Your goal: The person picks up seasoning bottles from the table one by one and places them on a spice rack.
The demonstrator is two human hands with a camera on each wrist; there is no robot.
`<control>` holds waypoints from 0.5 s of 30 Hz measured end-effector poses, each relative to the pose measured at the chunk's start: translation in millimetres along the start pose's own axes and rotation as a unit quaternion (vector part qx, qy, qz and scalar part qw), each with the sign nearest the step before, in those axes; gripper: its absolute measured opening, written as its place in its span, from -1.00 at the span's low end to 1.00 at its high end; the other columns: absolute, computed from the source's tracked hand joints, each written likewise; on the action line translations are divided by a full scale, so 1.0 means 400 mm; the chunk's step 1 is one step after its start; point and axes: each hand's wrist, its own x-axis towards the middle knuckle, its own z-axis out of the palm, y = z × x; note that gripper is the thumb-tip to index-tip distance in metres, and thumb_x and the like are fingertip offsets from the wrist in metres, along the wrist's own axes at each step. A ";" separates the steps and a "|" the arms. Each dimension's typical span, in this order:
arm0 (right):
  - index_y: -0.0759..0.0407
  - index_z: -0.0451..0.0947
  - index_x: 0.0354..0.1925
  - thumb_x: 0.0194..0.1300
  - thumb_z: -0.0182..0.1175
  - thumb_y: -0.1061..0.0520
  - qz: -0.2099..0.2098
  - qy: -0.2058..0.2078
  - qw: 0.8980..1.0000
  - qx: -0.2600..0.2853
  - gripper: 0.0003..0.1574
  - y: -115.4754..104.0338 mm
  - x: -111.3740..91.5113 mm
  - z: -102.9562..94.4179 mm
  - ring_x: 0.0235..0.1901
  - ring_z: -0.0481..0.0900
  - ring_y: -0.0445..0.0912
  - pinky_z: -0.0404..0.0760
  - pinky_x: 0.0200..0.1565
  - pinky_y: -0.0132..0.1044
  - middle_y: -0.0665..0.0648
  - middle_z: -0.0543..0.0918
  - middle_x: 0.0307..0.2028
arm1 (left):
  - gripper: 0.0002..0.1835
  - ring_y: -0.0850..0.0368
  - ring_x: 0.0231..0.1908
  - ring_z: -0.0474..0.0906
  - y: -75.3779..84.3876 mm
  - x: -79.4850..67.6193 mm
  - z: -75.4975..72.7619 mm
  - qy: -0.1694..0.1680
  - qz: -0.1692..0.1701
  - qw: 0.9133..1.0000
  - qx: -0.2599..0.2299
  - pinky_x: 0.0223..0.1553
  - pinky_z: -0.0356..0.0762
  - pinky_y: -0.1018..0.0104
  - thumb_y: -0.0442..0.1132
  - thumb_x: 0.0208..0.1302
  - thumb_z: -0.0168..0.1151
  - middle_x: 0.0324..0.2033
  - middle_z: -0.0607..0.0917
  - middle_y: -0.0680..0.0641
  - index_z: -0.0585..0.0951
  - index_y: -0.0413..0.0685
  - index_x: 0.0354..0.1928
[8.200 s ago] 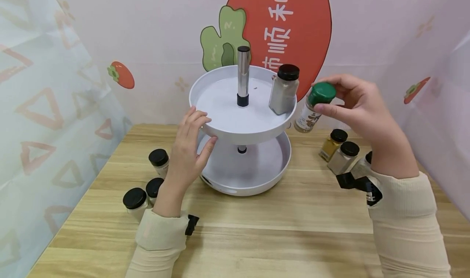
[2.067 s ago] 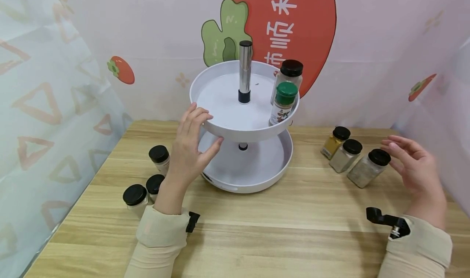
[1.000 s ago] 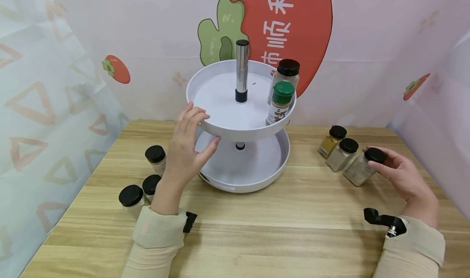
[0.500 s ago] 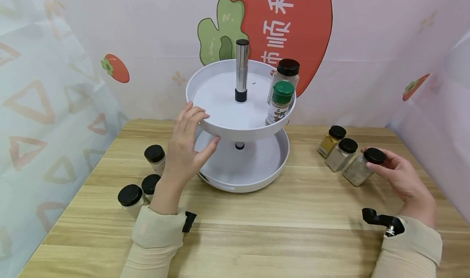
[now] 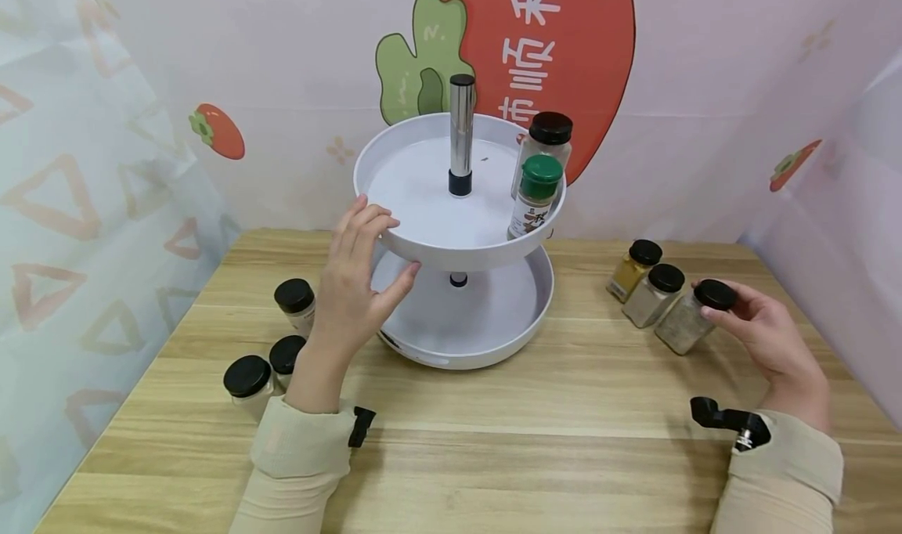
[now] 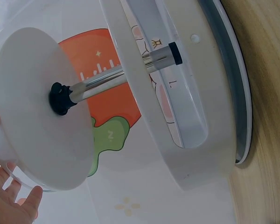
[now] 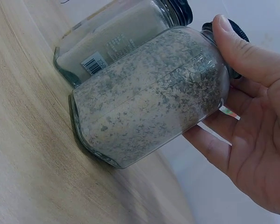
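In the head view, a white two-tier tray (image 5: 465, 258) with a chrome centre post stands mid-table. My left hand (image 5: 352, 283) holds the front left of its upper rim, fingers hooked over the edge, thumb below. At the right, my right hand (image 5: 771, 334) grips a black-lidded spice jar (image 5: 682, 326) near its lid. The right wrist view shows grey-green flakes inside this seasoning jar (image 7: 149, 98), thumb on the neck and fingers behind. Its base is at the tabletop. On the upper tier stand a green-capped spice jar (image 5: 532, 209) and a taller black-lidded jar (image 5: 551, 131).
Beside the gripped jar stand a pale spice jar (image 5: 648, 303) and a yellow spice jar (image 5: 627, 277). Several black-lidded jars, one with a wide lid (image 5: 247, 376), stand left of my left forearm. Printed cloth walls (image 5: 282, 72) surround the wooden table (image 5: 507, 440).
The green-capped jar went from my right hand onto the upper tier. My right hand then moved down right and took hold of the flake-filled jar. My left hand has stayed at the rim.
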 end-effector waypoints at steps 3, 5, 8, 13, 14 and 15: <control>0.00 0.61 0.09 0.30 0.17 0.46 0.008 0.009 1.000 -0.028 -0.48 -0.004 0.002 0.002 -0.12 0.61 -0.47 0.54 -0.17 -0.74 -0.29 0.70 -0.07 | -0.46 -0.19 0.45 0.20 0.000 0.000 0.000 0.000 0.000 1.000 -0.001 0.58 0.11 0.15 -0.19 0.18 0.36 0.21 0.50 -0.18 0.46 -0.21 0.17; -0.02 0.61 0.08 0.29 0.19 0.46 0.013 0.017 0.999 -0.033 -0.49 -0.006 0.003 0.006 -0.14 0.61 -0.48 0.54 -0.19 -0.74 -0.30 0.70 -0.09 | -0.46 -0.19 0.46 0.20 0.000 0.000 0.000 0.000 -0.001 1.000 -0.001 0.58 0.11 0.15 -0.19 0.18 0.36 0.21 0.50 -0.18 0.46 -0.21 0.17; 0.01 0.62 0.09 0.28 0.20 0.46 0.010 0.035 0.998 -0.047 -0.49 -0.010 0.004 0.012 -0.14 0.60 -0.49 0.54 -0.20 -0.74 -0.32 0.70 -0.10 | -0.46 -0.18 0.46 0.20 -0.001 0.000 0.000 -0.001 0.000 1.000 0.000 0.58 0.11 0.16 -0.19 0.19 0.35 0.21 0.50 -0.18 0.46 -0.21 0.18; 0.11 0.61 0.11 0.27 0.21 0.46 -0.005 0.058 0.997 -0.042 -0.51 -0.023 0.005 0.020 -0.06 0.60 -0.50 0.52 -0.12 -0.77 -0.32 0.72 -0.08 | -0.47 -0.17 0.46 0.19 0.001 0.001 0.000 -0.002 0.001 1.000 0.001 0.58 0.12 0.16 -0.19 0.19 0.35 0.21 0.50 -0.19 0.46 -0.21 0.18; 0.13 0.61 0.11 0.26 0.21 0.47 -0.008 0.059 0.998 -0.028 -0.51 -0.027 0.006 0.021 -0.04 0.60 -0.49 0.52 -0.10 -0.78 -0.30 0.72 -0.07 | -0.47 -0.19 0.46 0.20 0.001 0.002 0.001 -0.001 0.002 1.000 0.000 0.58 0.12 0.15 -0.20 0.19 0.35 0.20 0.50 -0.19 0.46 -0.22 0.18; 0.16 0.60 0.12 0.26 0.21 0.48 -0.013 0.059 0.998 -0.009 -0.51 -0.031 0.007 0.022 -0.03 0.61 -0.48 0.53 -0.09 -0.77 -0.28 0.73 -0.07 | -0.47 -0.19 0.45 0.20 0.001 0.002 0.000 -0.001 0.003 1.000 0.000 0.58 0.12 0.15 -0.20 0.19 0.35 0.20 0.50 -0.19 0.46 -0.22 0.17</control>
